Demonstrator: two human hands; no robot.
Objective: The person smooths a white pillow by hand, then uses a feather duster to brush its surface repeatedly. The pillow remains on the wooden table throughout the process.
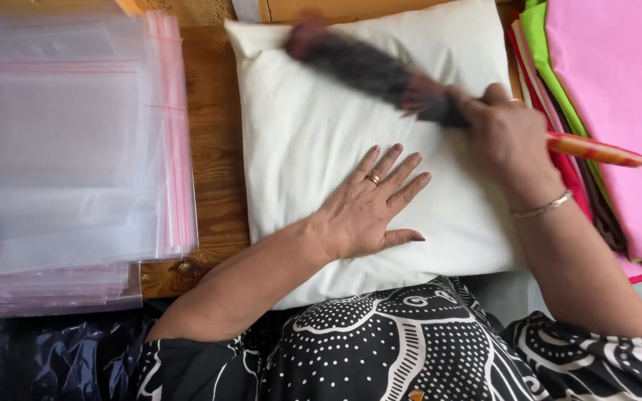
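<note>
The left arm reaches in from the lower left, bent at the elbow, and the left hand (369, 204) lies flat on the white pillow (313, 141), palm down, fingers spread and slightly fanned, thumb held out to the side. The right arm comes up from the lower right, wrist bent inward. The right hand (503, 137) is closed in a fist around the orange handle (596, 151) of a brush; its dark bristle head (373, 70) is blurred and lies across the upper part of the pillow. The pillow rests on a wooden table (213, 148), between a stack of clear plastic bags (68, 148) on the left and a pile of coloured sheets (611, 89) on the right.
</note>
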